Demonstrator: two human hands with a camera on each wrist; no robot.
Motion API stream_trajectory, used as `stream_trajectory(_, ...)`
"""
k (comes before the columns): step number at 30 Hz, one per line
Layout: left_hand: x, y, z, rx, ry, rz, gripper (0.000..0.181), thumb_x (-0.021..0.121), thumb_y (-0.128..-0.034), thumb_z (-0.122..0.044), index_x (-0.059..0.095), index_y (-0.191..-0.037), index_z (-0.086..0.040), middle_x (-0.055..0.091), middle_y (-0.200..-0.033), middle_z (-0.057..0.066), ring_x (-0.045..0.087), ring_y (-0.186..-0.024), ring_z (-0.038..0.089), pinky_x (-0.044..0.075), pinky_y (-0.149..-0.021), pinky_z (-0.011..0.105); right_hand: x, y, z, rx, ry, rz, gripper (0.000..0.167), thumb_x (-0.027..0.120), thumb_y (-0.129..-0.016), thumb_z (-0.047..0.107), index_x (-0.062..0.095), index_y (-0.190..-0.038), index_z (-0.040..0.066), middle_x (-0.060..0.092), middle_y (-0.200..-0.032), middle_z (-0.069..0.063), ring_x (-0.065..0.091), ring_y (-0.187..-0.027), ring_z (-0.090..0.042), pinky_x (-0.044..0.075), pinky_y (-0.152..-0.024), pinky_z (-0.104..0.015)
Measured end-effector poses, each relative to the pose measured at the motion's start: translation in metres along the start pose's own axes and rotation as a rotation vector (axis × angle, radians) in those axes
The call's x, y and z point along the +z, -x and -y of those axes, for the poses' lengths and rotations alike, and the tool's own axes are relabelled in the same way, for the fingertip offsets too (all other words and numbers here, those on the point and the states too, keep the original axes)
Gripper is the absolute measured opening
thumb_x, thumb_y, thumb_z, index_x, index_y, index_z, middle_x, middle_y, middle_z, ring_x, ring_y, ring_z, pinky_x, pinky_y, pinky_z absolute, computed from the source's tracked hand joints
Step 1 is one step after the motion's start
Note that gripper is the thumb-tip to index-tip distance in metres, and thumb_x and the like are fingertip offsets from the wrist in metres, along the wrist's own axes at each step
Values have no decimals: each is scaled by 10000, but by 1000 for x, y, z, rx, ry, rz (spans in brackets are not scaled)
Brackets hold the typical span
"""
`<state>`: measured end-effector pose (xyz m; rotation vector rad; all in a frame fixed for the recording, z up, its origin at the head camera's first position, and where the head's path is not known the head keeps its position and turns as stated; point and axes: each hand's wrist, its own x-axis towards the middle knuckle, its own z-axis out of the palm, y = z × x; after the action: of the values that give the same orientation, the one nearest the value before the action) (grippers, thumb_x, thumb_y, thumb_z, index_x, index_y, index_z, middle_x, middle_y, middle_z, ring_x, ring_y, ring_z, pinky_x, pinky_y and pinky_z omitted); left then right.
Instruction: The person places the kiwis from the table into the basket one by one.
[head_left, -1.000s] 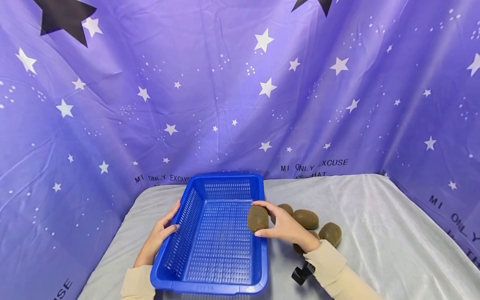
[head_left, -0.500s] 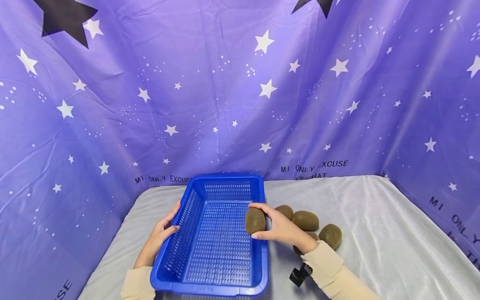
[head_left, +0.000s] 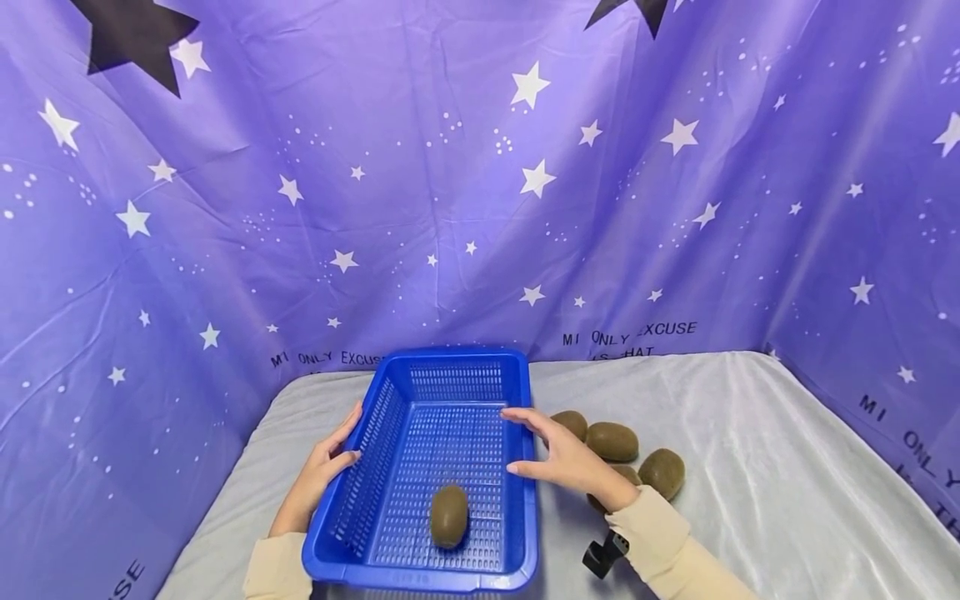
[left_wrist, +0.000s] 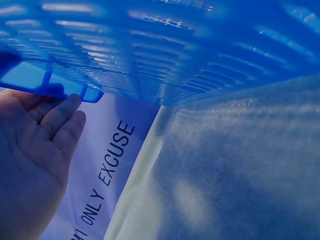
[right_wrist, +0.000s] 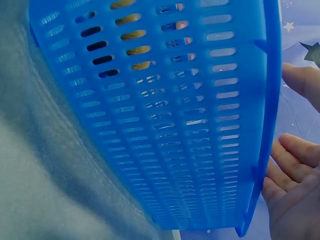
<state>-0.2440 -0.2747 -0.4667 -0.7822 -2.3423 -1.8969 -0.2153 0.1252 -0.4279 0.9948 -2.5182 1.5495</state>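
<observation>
A blue plastic basket (head_left: 420,578) with slotted walls stands in front of me. One brown, oval kiwi (head_left: 449,517) lies on its floor near the front. My left hand (head_left: 318,475) grips the basket's left rim, thumb over the top; in the left wrist view its fingers (left_wrist: 64,116) reach under the rim. Over the right rim, my right hand (head_left: 562,457) is held with thumb and fingers spread apart and nothing between them. The right wrist view shows that hand (right_wrist: 295,175) beside the rim, and part of the kiwi (right_wrist: 134,35) through the slots.
Several more kiwis lie right of the basket, among them one lengthwise (head_left: 612,441) and one farther right (head_left: 662,473). Another (head_left: 617,482) is partly hidden by my right hand. A grey cloth (head_left: 765,467) covers the table. Behind it hangs a purple star-printed curtain (head_left: 450,200).
My right hand has let go of the kiwi it held over the basket's right side. The kiwi now lies on the basket floor, toward the front. My left hand stays on the rim.
</observation>
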Motion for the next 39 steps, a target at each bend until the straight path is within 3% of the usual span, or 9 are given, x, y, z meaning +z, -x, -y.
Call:
stream_trajectory(7,0,2,1,-4,-3,13,646,478,-891,42,234,-1485,-23,66,-1550,220,206,-1349,-63,254,-997,95,-8,11,6,-5,14,6,660,718,-829,251,423,-1395,84,443,-1428,-101,366,-1327,-325,316,-1033,-524)
stream_trajectory(12,0,2,0,-7,11,3,646,482,-894,32,235,-1487,-34,82,-1565,172,214,-1348,-56,266,-998,103,-20,22,4,-17,83,-32,668,733,-814,264,439,-1387,86,481,-1402,-59,422,-1291,-249,352,-1017,-480)
stream_trajectory(16,0,1,0,5,24,18,643,477,-899,35,222,-1487,-23,126,-1577,55,222,-1344,-55,280,-994,108,-30,33,0,-4,111,-43,657,737,-812,241,448,-1376,71,495,-1385,-85,450,-1265,-236,365,-1013,-455)
stream_trajectory(20,0,1,0,12,36,29,638,468,-908,34,205,-1487,-13,128,-1577,31,229,-1339,-54,292,-989,112,-39,45,-4,9,139,-59,647,738,-810,195,449,-1370,49,496,-1379,-117,453,-1257,-261,380,-1019,-346)
stream_trajectory(27,0,2,-3,-2,31,27,639,467,-913,28,200,-1492,-24,52,-1558,198,230,-1333,-59,287,-987,105,-54,64,-12,-26,151,-111,621,730,-813,159,456,-1344,-8,503,-1352,-179,453,-1243,-124,300,-997,-127)
stream_trajectory(35,0,1,-4,-45,56,21,644,468,-919,2,195,-1500,-51,49,-1572,156,228,-1337,-39,287,-985,104,-64,82,-18,-31,137,-160,601,719,-814,109,458,-1344,-2,536,-1303,-200,491,-1203,-84,297,-974,-88)
stream_trajectory(39,0,1,-3,-62,58,17,646,468,-917,4,201,-1501,-63,49,-1571,158,227,-1346,-14,294,-987,110,-66,90,-22,-27,123,-172,601,707,-819,87,444,-1348,-26,523,-1303,-225,453,-1209,0,282,-974,-79)
